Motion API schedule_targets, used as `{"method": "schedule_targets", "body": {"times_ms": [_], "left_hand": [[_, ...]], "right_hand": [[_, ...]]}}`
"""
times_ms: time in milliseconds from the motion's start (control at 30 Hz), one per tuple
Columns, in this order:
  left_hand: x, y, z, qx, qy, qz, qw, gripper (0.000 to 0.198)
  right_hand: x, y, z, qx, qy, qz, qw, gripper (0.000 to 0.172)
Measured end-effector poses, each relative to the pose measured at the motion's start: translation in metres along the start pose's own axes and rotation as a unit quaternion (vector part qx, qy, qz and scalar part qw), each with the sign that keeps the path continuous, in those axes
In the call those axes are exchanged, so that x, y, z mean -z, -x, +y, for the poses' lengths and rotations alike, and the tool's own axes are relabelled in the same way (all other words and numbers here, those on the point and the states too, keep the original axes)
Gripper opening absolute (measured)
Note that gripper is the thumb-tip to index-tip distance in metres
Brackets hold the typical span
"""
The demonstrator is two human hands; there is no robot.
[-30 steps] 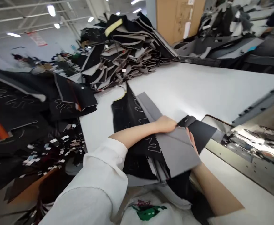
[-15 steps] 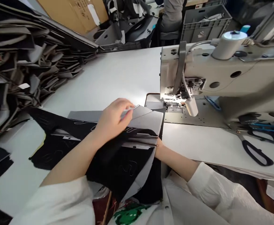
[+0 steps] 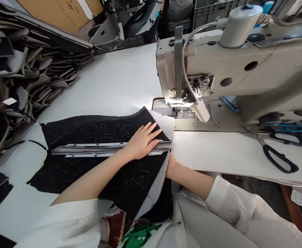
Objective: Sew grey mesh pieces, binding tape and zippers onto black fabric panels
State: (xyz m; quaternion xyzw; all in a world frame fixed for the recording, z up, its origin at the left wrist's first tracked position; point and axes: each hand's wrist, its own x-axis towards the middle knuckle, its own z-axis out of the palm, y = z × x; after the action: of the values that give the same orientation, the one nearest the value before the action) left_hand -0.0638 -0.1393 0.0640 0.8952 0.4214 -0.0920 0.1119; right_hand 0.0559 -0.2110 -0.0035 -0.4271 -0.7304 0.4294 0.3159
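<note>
My left hand [image 3: 143, 140] lies flat with fingers stretched out on a black quilted fabric panel [image 3: 94, 131] with wavy stitching, pressing its folded seam edge near the grey backing [image 3: 166, 125]. My right hand is tucked under the fabric's right edge; only the wrist and forearm [image 3: 184, 175] show, fingers hidden. The panel's front end lies just left of the needle area [image 3: 178, 110] of the sewing machine [image 3: 231, 65].
A tall heap of cut grey and black pieces [image 3: 16, 65] fills the left. Black scissors [image 3: 277, 158] and blue-handled scissors [image 3: 290, 129] lie on the white table [image 3: 109, 82] at the right. Cardboard boxes [image 3: 58, 10] and grey crates [image 3: 205, 10] stand behind.
The view swung right to the sewing machine. The grey piece was turned over, so the black quilted side now faces up. My left hand went from pinching an edge to lying flat.
</note>
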Motion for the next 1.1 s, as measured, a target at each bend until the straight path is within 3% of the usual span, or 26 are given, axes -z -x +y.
{"method": "schedule_targets", "body": {"times_ms": [67, 200, 233, 300, 367, 500, 600, 700, 833, 967, 1100], "left_hand": [[-0.001, -0.014, -0.001, -0.01, -0.027, 0.003, 1.0, 0.051], [0.004, -0.03, -0.006, -0.011, -0.072, 0.014, 0.997, 0.058], [0.007, -0.032, -0.006, -0.008, -0.076, 0.011, 0.997, 0.059], [0.012, -0.038, 0.0, 0.006, -0.076, 0.0, 0.997, 0.058], [0.013, -0.044, 0.012, 0.032, -0.062, -0.003, 0.998, 0.052], [0.0, -0.056, 0.037, 0.088, -0.038, 0.059, 0.994, 0.05], [-0.011, -0.059, 0.044, 0.082, -0.034, 0.086, 0.992, 0.057], [-0.013, -0.059, 0.044, 0.039, -0.028, 0.068, 0.997, 0.063], [-0.01, -0.057, 0.033, 0.01, -0.036, 0.052, 0.998, 0.068], [-0.01, -0.055, 0.026, -0.002, -0.051, 0.055, 0.997, 0.068], [-0.01, -0.056, 0.037, 0.031, -0.055, 0.076, 0.995, 0.063]], "right_hand": [[0.007, 0.011, 0.0, 0.024, 0.024, -0.007, 0.999, 0.049], [0.038, 0.049, 0.006, 0.151, 0.161, -0.065, 0.973, 0.02], [0.047, 0.058, 0.007, 0.18, 0.215, -0.076, 0.957, 0.02], [0.06, 0.071, 0.01, 0.21, 0.307, -0.088, 0.924, 0.039], [0.062, 0.075, 0.013, 0.205, 0.349, -0.085, 0.91, 0.047], [0.046, 0.067, 0.018, 0.189, 0.389, -0.022, 0.901, 0.03], [0.043, 0.063, 0.021, 0.197, 0.375, 0.015, 0.906, 0.02], [0.055, 0.066, 0.022, 0.219, 0.364, 0.003, 0.905, 0.015], [0.066, 0.071, 0.019, 0.212, 0.369, 0.008, 0.905, 0.02], [0.056, 0.076, 0.017, 0.18, 0.394, 0.027, 0.901, 0.028], [0.046, 0.077, 0.018, 0.176, 0.408, 0.056, 0.894, 0.027]]}}
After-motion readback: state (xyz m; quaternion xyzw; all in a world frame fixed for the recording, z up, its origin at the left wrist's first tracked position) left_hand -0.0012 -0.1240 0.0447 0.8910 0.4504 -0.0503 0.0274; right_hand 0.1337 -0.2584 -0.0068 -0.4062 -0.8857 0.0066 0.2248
